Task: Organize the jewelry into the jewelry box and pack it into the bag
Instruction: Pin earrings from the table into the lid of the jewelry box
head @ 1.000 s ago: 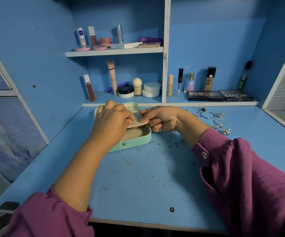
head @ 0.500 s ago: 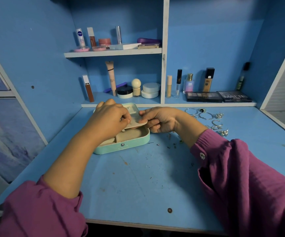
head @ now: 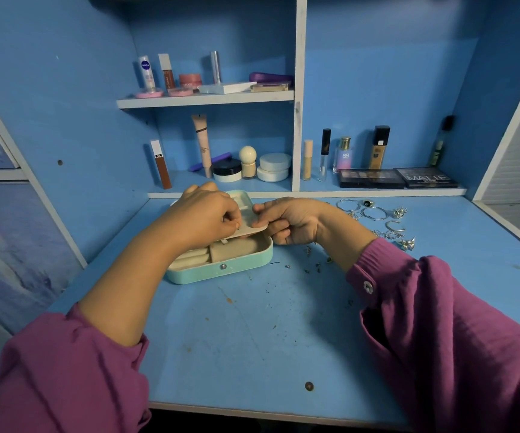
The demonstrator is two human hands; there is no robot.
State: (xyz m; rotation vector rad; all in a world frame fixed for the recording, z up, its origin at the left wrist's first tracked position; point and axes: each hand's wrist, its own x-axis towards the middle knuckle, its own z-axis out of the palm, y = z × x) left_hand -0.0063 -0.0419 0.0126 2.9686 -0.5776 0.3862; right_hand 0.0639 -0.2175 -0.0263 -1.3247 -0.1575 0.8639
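A mint-green jewelry box [head: 221, 271] lies open on the blue desk, its beige padded compartments showing. A flat cream insert panel [head: 247, 220] is held tilted above the box. My left hand [head: 204, 215] pinches the panel's left side and seems to pinch a tiny item against it. My right hand [head: 286, 218] grips the panel's right edge between thumb and fingers. Silver jewelry [head: 375, 218], hoops, rings and spiky pieces, lies loose on the desk to the right of my right hand. No bag is in view.
Small studs and specks [head: 310, 260] are scattered on the desk beside the box. The shelf behind holds cosmetics: jars [head: 274, 167], bottles, tubes and two dark palettes [head: 397, 178]. The desk's front edge [head: 252, 410] runs below my sleeves.
The box and both hands stay at the same place. My left hand's fingers have shifted slightly on the insert panel; the view has drifted a little.
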